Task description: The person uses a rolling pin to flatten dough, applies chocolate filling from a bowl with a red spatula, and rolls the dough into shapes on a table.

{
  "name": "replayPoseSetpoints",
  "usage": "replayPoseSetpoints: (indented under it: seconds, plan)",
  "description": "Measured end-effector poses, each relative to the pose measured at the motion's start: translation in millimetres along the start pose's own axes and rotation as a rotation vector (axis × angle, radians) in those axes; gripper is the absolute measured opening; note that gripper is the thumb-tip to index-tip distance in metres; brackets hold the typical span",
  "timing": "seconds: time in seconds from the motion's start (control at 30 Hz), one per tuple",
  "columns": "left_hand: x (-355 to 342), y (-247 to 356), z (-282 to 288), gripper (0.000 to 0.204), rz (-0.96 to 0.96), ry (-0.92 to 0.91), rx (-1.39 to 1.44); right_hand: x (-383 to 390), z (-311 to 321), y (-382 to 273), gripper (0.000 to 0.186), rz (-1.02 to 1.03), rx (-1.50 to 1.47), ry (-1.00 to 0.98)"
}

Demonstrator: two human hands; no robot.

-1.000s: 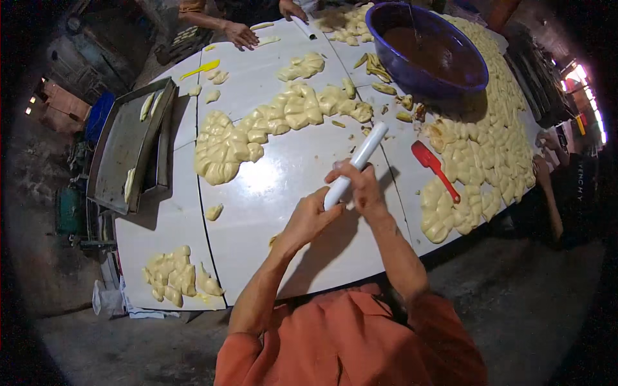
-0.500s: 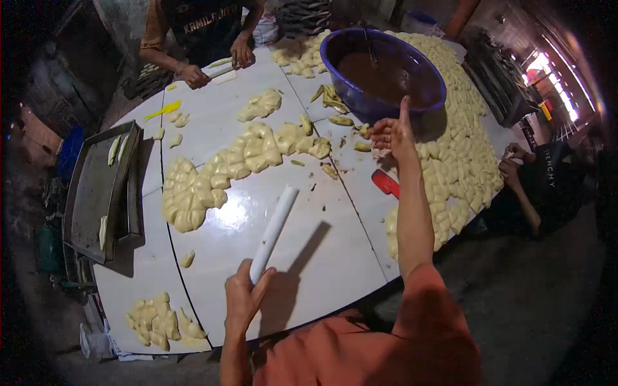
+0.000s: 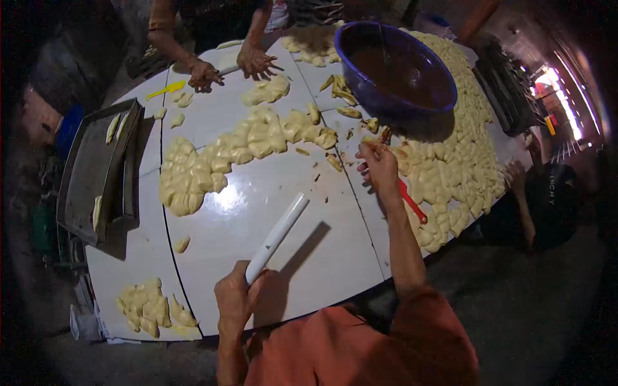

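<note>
In my left hand (image 3: 237, 297) is a white plastic pipe (image 3: 278, 237), gripped near its lower end and tilted up and away over the table. My right hand (image 3: 381, 168) reaches across the table, its fingers bent together just short of small brown and yellow pieces (image 3: 385, 135). Whatever lies between those fingers, if anything, is too small to make out. Beside my right wrist lies a red-handled tool (image 3: 412, 203), partly covered by the arm. Pale dough lumps (image 3: 261, 134) form a curved row beyond the pipe. Yellow strips like banana slices (image 3: 341, 90) lie near the tub.
A blue tub (image 3: 344, 63) of brown liquid stands at the far right. Many dough pieces (image 3: 444, 167) cover the table's right side. Metal trays (image 3: 87, 193) sit at the left, near a yellow spatula (image 3: 165, 89). A co-worker's hands (image 3: 257, 61) are opposite; another person (image 3: 541, 199) is at right.
My right hand has come down and nearer from beside the tub, its raised thumb and fingers now bent together. The pipe has tilted slightly rightward. The co-worker's hands opposite have spread apart over the table.
</note>
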State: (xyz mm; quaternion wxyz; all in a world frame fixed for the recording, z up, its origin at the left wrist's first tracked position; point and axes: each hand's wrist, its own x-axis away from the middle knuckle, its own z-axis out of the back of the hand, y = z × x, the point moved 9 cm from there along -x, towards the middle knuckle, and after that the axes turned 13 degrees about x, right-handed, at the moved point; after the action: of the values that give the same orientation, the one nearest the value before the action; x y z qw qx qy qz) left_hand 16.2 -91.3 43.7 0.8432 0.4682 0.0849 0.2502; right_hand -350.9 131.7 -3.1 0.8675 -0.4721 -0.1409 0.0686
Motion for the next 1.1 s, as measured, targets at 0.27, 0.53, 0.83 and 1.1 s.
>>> replayPoseSetpoints:
  seconds: [0.27,0.53,0.83,1.1]
  plan:
    - [2,-2,-7,0.041,-0.037,-0.14,-0.094,210,-116,-100,0.055,1.222,0.796,-0.259]
    - [45,-44,8,0.044,-0.092,0.03,-0.21,237,-167,-61,0.055,1.191,0.716,-0.408]
    - [44,-76,1,0.064,-0.033,0.188,-0.411,228,-210,-52,0.065,0.966,0.942,-0.298]
    - [-51,-95,34,0.05,-0.005,0.309,-0.531,154,-255,-96,0.059,0.822,1.042,-0.021]
